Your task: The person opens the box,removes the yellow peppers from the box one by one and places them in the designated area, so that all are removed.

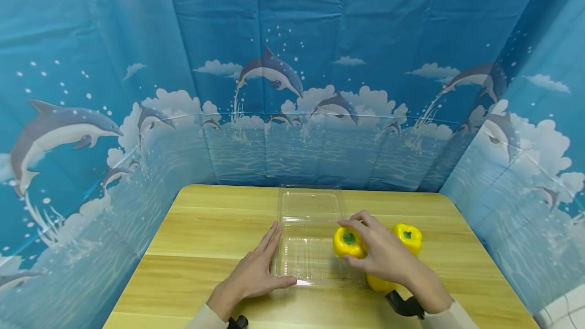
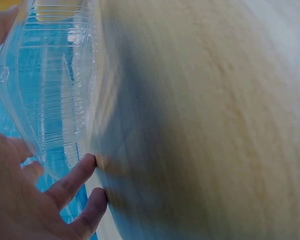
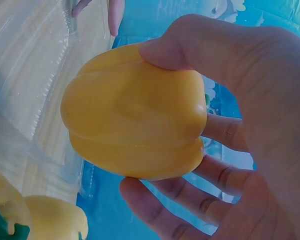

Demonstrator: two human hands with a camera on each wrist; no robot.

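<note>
My right hand point(image 1: 386, 250) grips a yellow bell pepper point(image 1: 349, 241) between thumb and fingers, its green stem turned up in the head view. The pepper point(image 3: 135, 115) fills the middle of the right wrist view, the thumb across one side and fingers on the other. It overlaps the right side of a clear plastic clamshell box point(image 1: 297, 263), whose lid point(image 1: 311, 204) lies folded back toward the far edge. Along the box's left side rests my left hand point(image 1: 256, 273), fingers extended and thumb spread at the near corner. Fingertips point(image 2: 87, 162) reach the tabletop beside the clear wall.
Two more yellow bell peppers stand on the right: one farther back point(image 1: 408, 237), the other point(image 1: 380, 283) partly hidden below my right wrist. Everything sits on a wood-grain table point(image 1: 205, 227). A blue dolphin-print curtain point(image 1: 301, 151) encloses the back and sides.
</note>
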